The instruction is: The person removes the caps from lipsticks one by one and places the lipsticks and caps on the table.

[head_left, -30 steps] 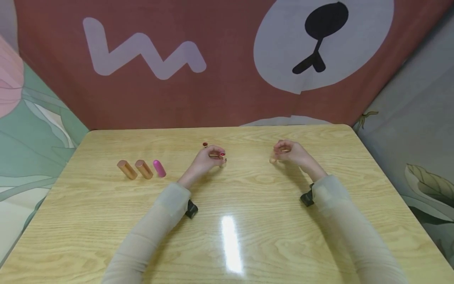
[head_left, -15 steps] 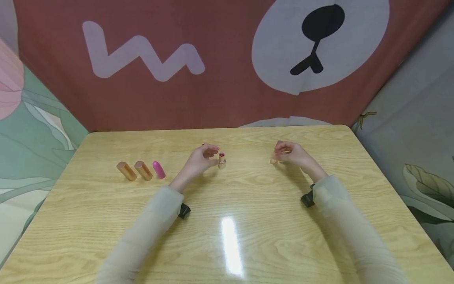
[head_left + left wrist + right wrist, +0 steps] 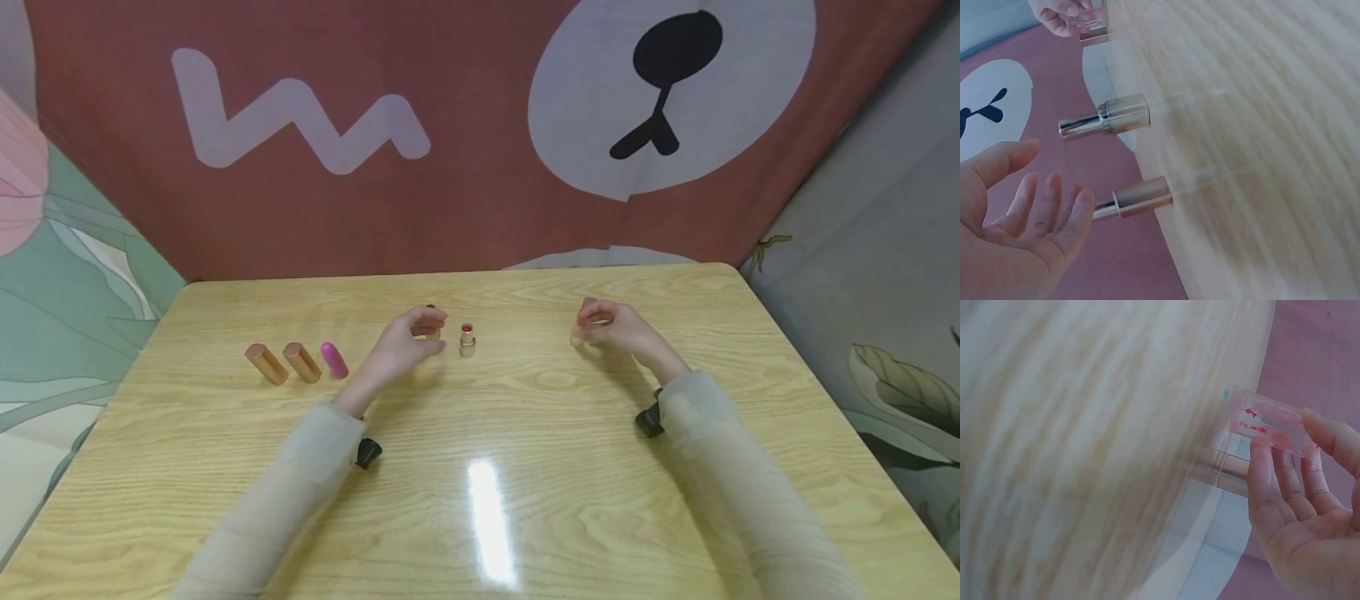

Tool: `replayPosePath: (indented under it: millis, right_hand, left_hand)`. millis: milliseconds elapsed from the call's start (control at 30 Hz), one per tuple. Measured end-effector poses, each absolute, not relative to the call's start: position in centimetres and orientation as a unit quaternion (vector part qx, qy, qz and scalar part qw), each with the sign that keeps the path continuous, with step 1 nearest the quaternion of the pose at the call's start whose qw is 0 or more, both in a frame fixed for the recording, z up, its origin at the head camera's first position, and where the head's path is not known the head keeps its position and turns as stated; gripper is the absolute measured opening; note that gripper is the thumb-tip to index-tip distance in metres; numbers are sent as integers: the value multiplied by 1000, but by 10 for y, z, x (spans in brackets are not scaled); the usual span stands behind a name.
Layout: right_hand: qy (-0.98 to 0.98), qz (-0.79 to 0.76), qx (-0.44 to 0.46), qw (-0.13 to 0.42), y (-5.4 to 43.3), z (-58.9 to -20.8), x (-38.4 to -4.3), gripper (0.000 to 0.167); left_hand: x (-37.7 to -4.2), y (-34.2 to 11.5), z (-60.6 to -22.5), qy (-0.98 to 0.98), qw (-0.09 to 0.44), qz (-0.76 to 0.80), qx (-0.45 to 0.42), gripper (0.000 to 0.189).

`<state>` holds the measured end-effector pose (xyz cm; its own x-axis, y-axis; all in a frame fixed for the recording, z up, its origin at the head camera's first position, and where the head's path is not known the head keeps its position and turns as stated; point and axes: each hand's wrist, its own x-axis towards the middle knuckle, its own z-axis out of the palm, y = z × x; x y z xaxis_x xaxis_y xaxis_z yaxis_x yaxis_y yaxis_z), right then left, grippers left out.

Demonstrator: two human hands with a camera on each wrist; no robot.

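Bench (image 3: 570, 500): far edge backed by red bear-print backdrop (image 3: 480, 208), side edges flanked by floral cloth (image 3: 82, 325) on the left, leaf-print cloth (image 3: 877, 333) on the right. Widest bare wood is found on the near side, between the forearms; more is left between the hands and out to the right edge. Both hands are placed toward the far edge.

Left hand (image 3: 396, 346): fingers loosely curved, nothing gripped. Right hand (image 3: 622, 327): clear red-smeared piece (image 3: 1272, 425) pinched between thumb and fingers.

Two copper tubes (image 3: 302, 362) and a magenta tube (image 3: 334, 360) are lined up left of the left hand. Another copper-coloured tube (image 3: 1233, 473) is seen just behind the clear piece.

Red-tipped lipstick (image 3: 467, 342) is stood upright just right of the left fingertips, well apart from the right hand. Second lipstick (image 3: 1144, 197) is partly hidden behind the left fingers; contact can't be told.
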<state>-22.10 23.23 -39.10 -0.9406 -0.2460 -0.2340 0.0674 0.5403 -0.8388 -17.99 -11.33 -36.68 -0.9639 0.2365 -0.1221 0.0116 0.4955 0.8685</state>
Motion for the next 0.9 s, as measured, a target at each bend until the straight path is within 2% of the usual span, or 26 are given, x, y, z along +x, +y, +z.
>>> replayPosePath:
  millis: [500,900]
  right_hand:
    - [867,-466,-51,167,232,-391,-223,33]
    - [870,-462,-65,160,231,-390,-224,31]
  left_hand:
    - [-171,-166,-339,866,143,468,106,43]
    - [-166,-201,-319,884,142,433,102,42]
